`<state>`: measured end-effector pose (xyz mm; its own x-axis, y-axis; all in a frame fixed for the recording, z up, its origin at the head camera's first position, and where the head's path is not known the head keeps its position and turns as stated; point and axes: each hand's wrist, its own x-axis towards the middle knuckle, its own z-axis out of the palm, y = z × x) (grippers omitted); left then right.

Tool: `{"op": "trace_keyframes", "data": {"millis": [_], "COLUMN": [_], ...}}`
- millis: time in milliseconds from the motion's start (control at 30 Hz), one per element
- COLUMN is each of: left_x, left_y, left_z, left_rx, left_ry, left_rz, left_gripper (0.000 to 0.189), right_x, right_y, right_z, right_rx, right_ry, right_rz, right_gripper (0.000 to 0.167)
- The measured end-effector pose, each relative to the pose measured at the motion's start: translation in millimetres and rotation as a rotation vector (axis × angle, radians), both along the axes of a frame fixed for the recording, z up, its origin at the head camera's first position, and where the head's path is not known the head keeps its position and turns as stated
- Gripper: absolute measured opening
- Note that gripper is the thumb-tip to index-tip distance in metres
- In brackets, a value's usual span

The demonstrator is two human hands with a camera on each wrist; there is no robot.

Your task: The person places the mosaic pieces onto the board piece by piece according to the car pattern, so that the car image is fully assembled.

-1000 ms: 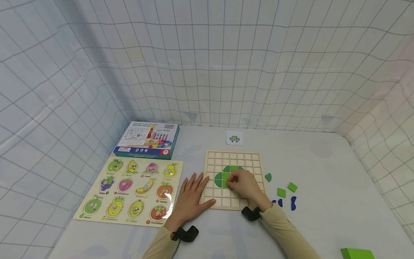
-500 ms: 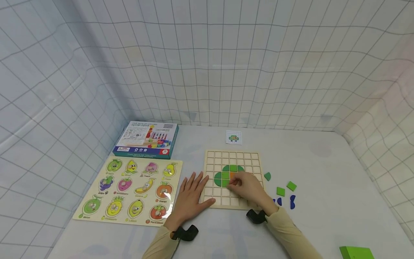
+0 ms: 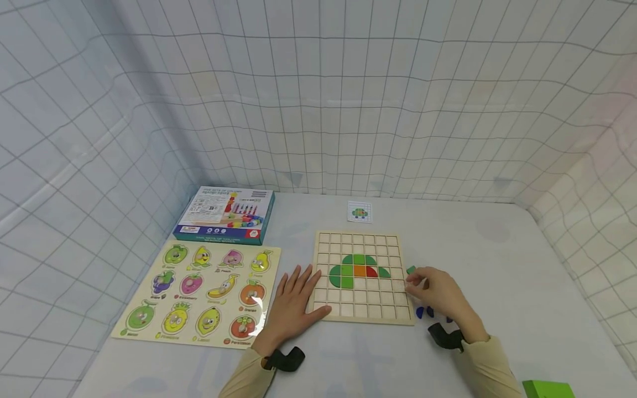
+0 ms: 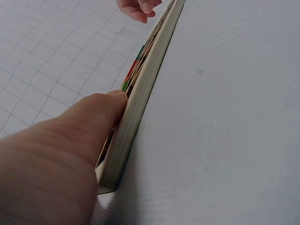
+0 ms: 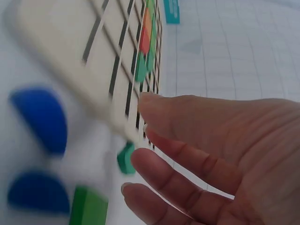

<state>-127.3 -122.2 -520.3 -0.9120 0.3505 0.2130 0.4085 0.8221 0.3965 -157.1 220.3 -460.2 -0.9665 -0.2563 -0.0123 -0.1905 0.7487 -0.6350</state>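
My left hand (image 3: 292, 309) lies with spread fingers on the left edge of a wooden grid board (image 3: 365, 313); in the left wrist view its thumb (image 4: 101, 108) presses the board's side. On the grid sit green squares and rounded green pieces, an orange square (image 3: 360, 271), a red rounded piece (image 3: 371, 272) and a green quarter-round (image 3: 384, 272). Just off the board's right edge hovers my right hand (image 3: 438, 290), fingers loosely bent, no piece visible between them. A loose green piece (image 5: 126, 158) lies by its fingertips. Below are dark blue half-rounds (image 5: 44, 119) and a green square (image 5: 88, 208).
Behind the board lies a small pattern card (image 3: 359, 211). To the left are a fruit puzzle board (image 3: 194, 298) and a boxed toy (image 3: 226, 215). A bright green block (image 3: 548, 389) stands at the front right. Grid-patterned cloth walls surround the table.
My right hand has moved rightward from the middle of the grid to beyond its right edge, uncovering the orange, red and green pieces. My left hand has stayed put.
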Motion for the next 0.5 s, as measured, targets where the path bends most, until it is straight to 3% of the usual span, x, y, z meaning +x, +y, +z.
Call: {"op": "trace_keyframes", "data": {"millis": [233, 500], "left_x": [0.1, 0.3], "left_y": [0.1, -0.3], "left_z": [-0.7, -0.8], "left_rx": [-0.001, 0.003], "left_ry": [-0.003, 0.002], "left_rz": [-0.001, -0.001], "left_gripper": [0.081, 0.080], "right_x": [8.1, 12.7], "right_y": [32, 49], "right_z": [-0.6, -2.4], "right_rx": [0.085, 0.147], "right_ry": [-0.022, -0.072], "right_rz": [-0.080, -0.087], "right_gripper": [0.022, 0.024]}}
